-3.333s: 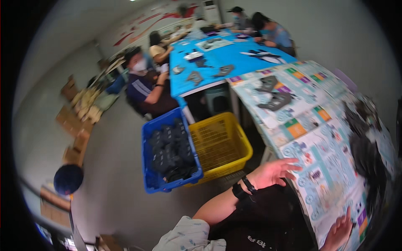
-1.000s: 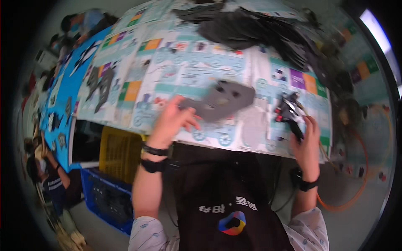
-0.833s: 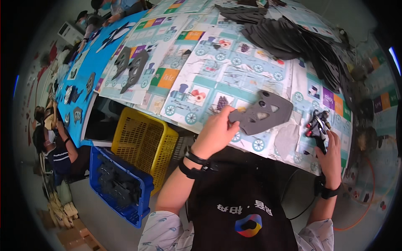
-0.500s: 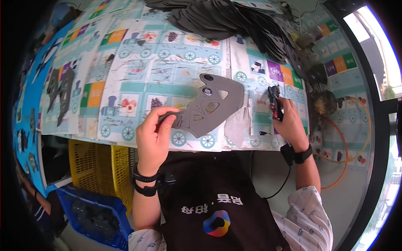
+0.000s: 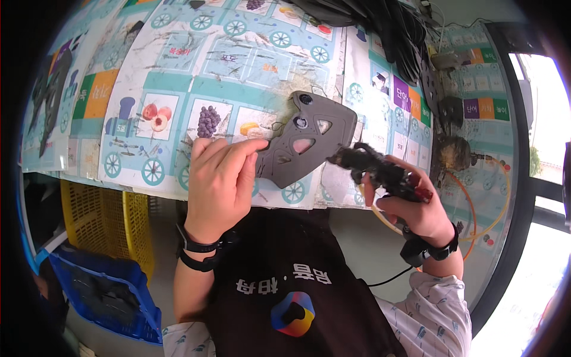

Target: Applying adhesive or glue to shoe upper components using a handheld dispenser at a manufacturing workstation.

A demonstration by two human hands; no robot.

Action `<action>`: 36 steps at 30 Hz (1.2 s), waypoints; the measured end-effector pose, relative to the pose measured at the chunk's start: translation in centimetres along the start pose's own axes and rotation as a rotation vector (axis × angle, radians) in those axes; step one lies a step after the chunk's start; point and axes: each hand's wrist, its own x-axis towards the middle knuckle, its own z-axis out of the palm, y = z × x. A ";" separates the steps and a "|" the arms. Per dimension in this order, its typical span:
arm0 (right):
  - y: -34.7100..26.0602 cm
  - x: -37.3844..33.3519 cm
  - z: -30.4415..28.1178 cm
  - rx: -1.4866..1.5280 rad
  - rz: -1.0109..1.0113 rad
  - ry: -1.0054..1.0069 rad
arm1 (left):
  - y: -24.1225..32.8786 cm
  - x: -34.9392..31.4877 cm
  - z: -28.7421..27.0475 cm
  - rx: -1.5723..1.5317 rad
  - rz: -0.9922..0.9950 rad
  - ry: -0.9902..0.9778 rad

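Note:
A flat grey panel [image 5: 319,153] with several cut-out openings lies on the printed table cover, just ahead of me. At its left end, my left hand [image 5: 221,181] pinches the edge between thumb and index finger. My right hand [image 5: 419,208] is wrapped round a black gun-shaped air tool [image 5: 380,169] with red parts and a yellow hose. The tool's nozzle points left, close to the panel's right edge. Two round spots, one black and one pale, show on the panel's upper part.
A pile of dark flat panels [image 5: 380,24] covers the far right of the table. More dark pieces [image 5: 52,98] lie at the left. Below the table's left side stand a yellow basket [image 5: 98,217] and a blue crate [image 5: 104,297]. An orange hose [image 5: 474,214] curves at the right.
My right hand has lifted the air tool off the table's right side and brought it left, toward the panel. My left hand stays at the panel's left end, its index finger now straighter.

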 end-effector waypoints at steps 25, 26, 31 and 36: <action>-2.4 2.8 5.8 -0.242 -0.071 -0.187 | -0.8 -0.7 1.1 0.109 0.027 0.060; -2.4 2.9 5.8 -0.239 -0.076 -0.197 | -0.9 -0.8 1.1 0.109 0.030 0.052; -2.4 3.1 6.2 -0.227 -0.084 -0.207 | -0.7 -0.8 0.8 0.117 0.011 0.025; -1.4 3.2 6.1 -0.209 -0.154 -0.192 | -0.7 -0.7 0.9 0.113 0.017 0.033</action>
